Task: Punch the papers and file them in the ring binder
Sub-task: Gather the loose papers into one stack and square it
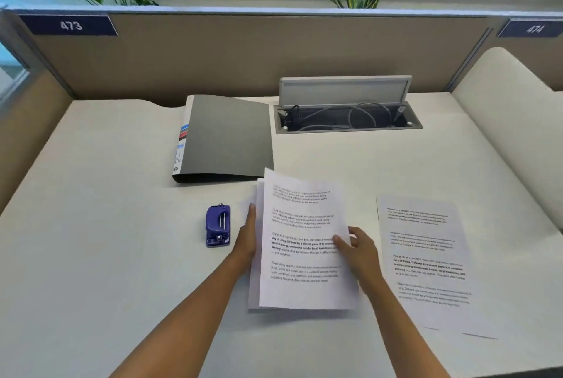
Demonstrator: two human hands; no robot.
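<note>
Two hands held a small stack of printed papers (300, 243) above the pale bench (106, 240), near its front middle. The left hand (248, 239) lay flat along the stack's left edge, fingers straight and pressed together against the sheets. The right hand (358, 251) had its grip pinching the right edge, thumb on the printed face and fingers curled behind. The sheets were not squared; one stood out at the left and bottom. Another printed sheet (426, 262) lay flat on the bench just to the right, apart from the stack. A blue hole punch (217, 225) sat just left of the left hand, untouched. The closed grey ring binder (227, 137) lay farther back, beside an open cable tray (347, 117) with its lid up.
</note>
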